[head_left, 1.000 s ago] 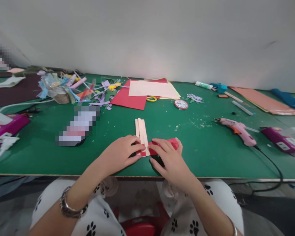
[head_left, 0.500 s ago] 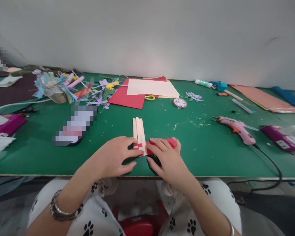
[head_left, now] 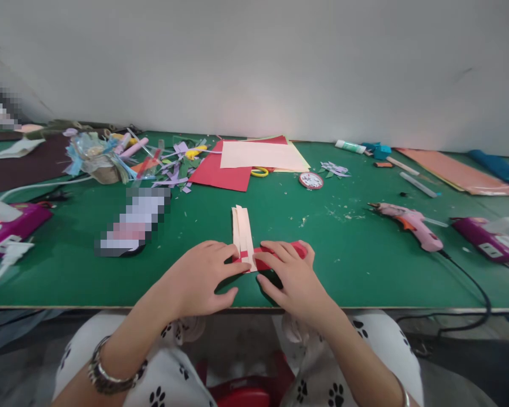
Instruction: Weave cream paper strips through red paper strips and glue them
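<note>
Pale pink paper strips lie side by side on the green table, pointing away from me. Near their lower end a red paper strip crosses them, passing over and under. My left hand rests on the left of the crossing, fingertips touching the strips and thumb held apart on the table side. Spread fingers of my right hand lie over the red paper strips at the right of the pink ones. Part of the red paper is hidden beneath that hand.
Behind lie stacked coloured sheets, yellow-handled scissors and a round tin. A phone is at left, near paper scraps. To the right are a pink glue gun, its cord, and a purple power strip.
The view has shifted slightly. Both hands stay at the strips, and the left index fingertip still presses near the crossing. Little else differs.
</note>
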A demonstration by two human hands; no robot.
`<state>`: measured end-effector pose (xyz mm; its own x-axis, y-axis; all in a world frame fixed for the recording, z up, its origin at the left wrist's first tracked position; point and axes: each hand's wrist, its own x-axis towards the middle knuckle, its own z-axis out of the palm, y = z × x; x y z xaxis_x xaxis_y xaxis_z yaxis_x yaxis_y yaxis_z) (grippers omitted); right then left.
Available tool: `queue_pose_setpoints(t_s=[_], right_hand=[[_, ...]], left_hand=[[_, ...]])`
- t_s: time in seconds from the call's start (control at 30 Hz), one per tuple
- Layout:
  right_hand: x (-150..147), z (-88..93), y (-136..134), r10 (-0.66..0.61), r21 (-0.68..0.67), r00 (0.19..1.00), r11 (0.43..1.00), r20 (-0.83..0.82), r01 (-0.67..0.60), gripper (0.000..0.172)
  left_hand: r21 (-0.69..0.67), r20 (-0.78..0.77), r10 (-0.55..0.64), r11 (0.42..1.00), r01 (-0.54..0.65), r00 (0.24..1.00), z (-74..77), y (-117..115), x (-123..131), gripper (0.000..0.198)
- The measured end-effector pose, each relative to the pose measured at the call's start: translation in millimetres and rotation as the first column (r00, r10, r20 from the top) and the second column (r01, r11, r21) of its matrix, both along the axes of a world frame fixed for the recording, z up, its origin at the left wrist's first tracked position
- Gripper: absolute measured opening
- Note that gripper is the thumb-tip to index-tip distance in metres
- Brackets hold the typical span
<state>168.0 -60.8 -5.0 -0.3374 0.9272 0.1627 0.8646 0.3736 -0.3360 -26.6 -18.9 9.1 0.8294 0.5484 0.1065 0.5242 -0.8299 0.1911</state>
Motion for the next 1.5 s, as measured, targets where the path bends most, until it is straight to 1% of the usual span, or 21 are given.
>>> queue_pose_setpoints(t_s=[0.2, 0.33, 0.4, 0.5, 0.6, 0.67, 0.73, 0.83, 0.93, 1.03, 1.13, 1.23, 1.3, 1.4, 1.5], right_hand=[[1, -0.5, 1, -0.003, 0.017, 1.0, 1.0, -0.003, 0.003, 0.023], [2, -0.9, 1, 0.004, 0.023, 1.0, 1.0, -0.013, -0.004, 0.024], [2, -1.2, 1, 0.005, 0.021, 1.0, 1.0, -0.015, -0.005, 0.024], [2, -1.5, 1, 0.002, 0.024, 1.0, 1.0, -0.019, -0.002, 0.026], [6, -1.3, -1, -0.079, 0.11, 0.997, 0.991, -0.024, 0.082, 0.028], [11, -1.2, -3, -0.175, 0.182, 0.985, 0.968, -0.014, 0.174, 0.027], [18, -1.9, -4, -0.258, 0.222, 0.966, 0.943, 0.022, 0.247, 0.026], [23, -5.7, -2, -0.338, 0.228, 0.938, 0.922, 0.076, 0.314, 0.033], [21, -10.8, 3, -0.381, 0.205, 0.924, 0.906, 0.015, 0.37, 0.04], [18, -13.8, 8, -0.356, 0.154, 0.928, 0.916, -0.111, 0.37, 0.039], [20, -12.6, 8, -0.324, 0.112, 0.917, 0.928, -0.232, 0.356, 0.038], [26, -6.1, 5, -0.294, 0.063, 0.883, 0.939, -0.364, 0.339, 0.037], [28, 0.7, 2, -0.268, 0.031, 0.854, 0.949, -0.446, 0.314, 0.033], [23, 12.3, 0, -0.209, 0.026, 0.83, 0.965, -0.517, 0.259, 0.025], [12, 22.3, 0, -0.12, -0.004, 0.821, 0.99, -0.559, 0.142, 0.021]], left_hand=[[0.095, -0.034, 0.052, 0.994, -0.049, 0.998, 1.1, -14, 6, 0.034], [0.152, -0.037, 0.102, 0.984, -0.096, 0.994, -1.9, -24, 12, 0.031], [0.168, -0.039, 0.096, 0.982, -0.088, 0.995, -3.6, -27, 13, 0.032], [0.152, -0.043, 0.067, 0.987, -0.06, 0.997, -4.2, -29, 14, 0.033], [0.142, -0.08, 0.07, 0.988, -0.059, 0.994, -2.4, -30, 16, 0.034], [0.147, -0.118, 0.094, 0.986, -0.076, 0.989, -1.2, -32, 19, 0.036], [0.155, -0.145, 0.114, 0.984, -0.091, 0.983, -1.0, -34, 23, 0.04], [0.19, -0.149, 0.136, 0.976, -0.107, 0.979, -2.7, -38, 28, 0.047], [0.216, -0.141, 0.167, 0.967, -0.135, 0.976, -4.9, -41, 31, 0.046], [0.228, -0.137, 0.188, 0.962, -0.154, 0.973, -4.8, -42, 32, 0.046], [0.244, -0.137, 0.179, 0.959, -0.142, 0.974, -2.9, -40, 31, 0.047], [0.26, -0.114, 0.157, 0.958, -0.123, 0.981, -2.8, -35, 30, 0.041], [0.283, -0.058, 0.152, 0.95, -0.13, 0.987, -5.1, -31, 31, 0.036], [0.312, 0.055, 0.204, 0.926, -0.211, 0.977, -11.3, -28, 35, 0.034], [0.325, 0.134, 0.278, 0.894, -0.307, 0.951, -16.8, -28, 41, 0.039]])
